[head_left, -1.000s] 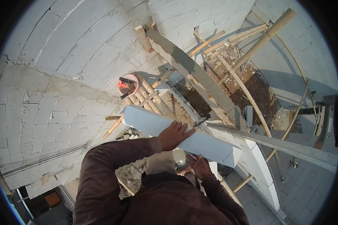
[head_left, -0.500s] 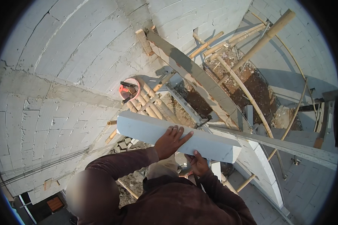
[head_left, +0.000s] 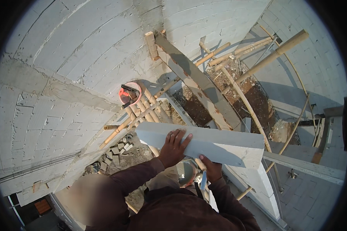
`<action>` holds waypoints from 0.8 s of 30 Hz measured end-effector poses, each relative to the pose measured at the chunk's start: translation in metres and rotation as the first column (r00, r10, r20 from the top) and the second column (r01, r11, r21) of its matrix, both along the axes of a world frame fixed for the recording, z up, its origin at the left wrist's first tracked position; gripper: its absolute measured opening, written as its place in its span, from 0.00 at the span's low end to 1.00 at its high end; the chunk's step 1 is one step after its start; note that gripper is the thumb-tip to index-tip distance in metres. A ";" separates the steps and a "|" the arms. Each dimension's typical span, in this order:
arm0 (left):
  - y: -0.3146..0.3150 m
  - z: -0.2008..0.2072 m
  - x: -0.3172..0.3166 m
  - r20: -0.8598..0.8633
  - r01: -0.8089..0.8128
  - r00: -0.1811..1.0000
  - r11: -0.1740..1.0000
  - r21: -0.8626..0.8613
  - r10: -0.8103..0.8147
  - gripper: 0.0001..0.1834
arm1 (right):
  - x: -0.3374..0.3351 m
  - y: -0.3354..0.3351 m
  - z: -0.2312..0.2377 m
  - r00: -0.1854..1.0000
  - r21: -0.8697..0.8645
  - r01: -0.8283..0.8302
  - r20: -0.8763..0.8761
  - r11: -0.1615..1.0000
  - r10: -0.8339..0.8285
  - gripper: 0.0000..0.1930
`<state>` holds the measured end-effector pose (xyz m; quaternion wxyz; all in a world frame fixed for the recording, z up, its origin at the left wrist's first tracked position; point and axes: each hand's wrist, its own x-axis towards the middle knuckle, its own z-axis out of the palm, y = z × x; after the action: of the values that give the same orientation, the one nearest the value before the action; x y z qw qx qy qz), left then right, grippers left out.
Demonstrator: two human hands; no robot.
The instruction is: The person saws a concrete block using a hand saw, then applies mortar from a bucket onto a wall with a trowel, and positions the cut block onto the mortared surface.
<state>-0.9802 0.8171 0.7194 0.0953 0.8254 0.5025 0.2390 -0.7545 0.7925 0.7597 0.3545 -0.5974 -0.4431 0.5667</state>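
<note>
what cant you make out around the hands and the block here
Head view throughout:
Underside of the pale block: hidden by its own upper faces.
Palm of the left hand: hidden by the hand's back.
Most fingers of the right hand: hidden behind the hand; grip unclear.
Upper part of the left sleeve: lost in blur.
Exact contents of the pink bucket: too small and jumbled.

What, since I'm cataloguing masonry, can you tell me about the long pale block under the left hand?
The long block is pale grey and oblong, apparently lightweight concrete, with straight edges. Its near face is mostly shaded, turning whiter toward the right. It lies crosswise, its right end lower in the picture. The left hand rests on it, fingers spread; the right hand is at its near edge. Its support is hidden.
</note>
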 end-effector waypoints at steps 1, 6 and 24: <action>0.003 -0.007 -0.001 0.094 -0.038 0.995 0.999 0.020 0.036 0.51 | -0.003 0.005 0.000 0.997 0.038 -0.041 0.069 0.998 0.039 0.23; 0.022 -0.047 -0.005 0.222 -0.119 0.967 0.992 -0.044 0.125 0.63 | -0.042 0.043 0.015 0.981 0.036 -0.063 0.185 0.997 0.055 0.17; 0.144 -0.011 -0.018 0.776 0.002 0.477 0.882 -0.471 0.413 0.73 | -0.088 0.152 0.009 0.830 0.364 -0.137 0.549 0.921 -0.093 0.49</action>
<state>-0.9981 0.9614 0.7085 0.4720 0.4876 0.5234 0.5153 -0.8429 0.9446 0.7684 0.3145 -0.6486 -0.6371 0.2730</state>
